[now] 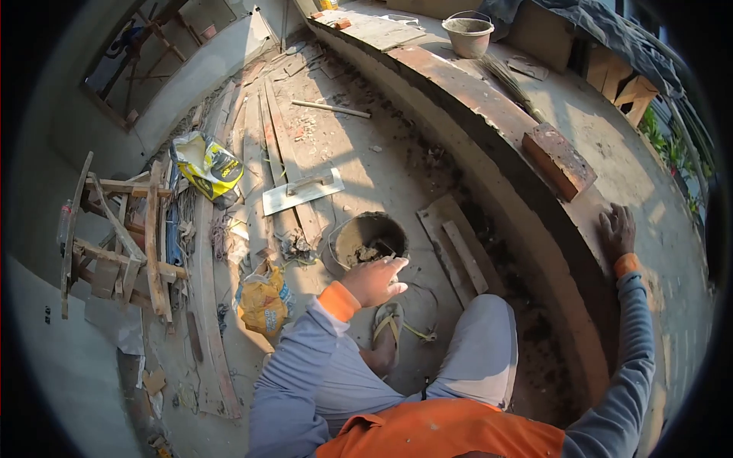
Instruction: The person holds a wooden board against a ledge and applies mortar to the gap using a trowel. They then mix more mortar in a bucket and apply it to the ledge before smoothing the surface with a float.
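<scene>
My left hand is raised over my left leg, just in front of a round bucket with some mortar and a tool in it. Its fingers are held out and nothing shows in them. My right hand rests with spread fingers on top of the low curved wall, holding nothing. Near it, further along the wall top, lies a red brick. A flat metal trowel with a long handle lies across planks left of the bucket.
A wooden float board lies between the bucket and the wall. Left are a yellow bag, an orange sack, long planks and a wooden trestle. Beyond the wall stand a pail and a twig broom.
</scene>
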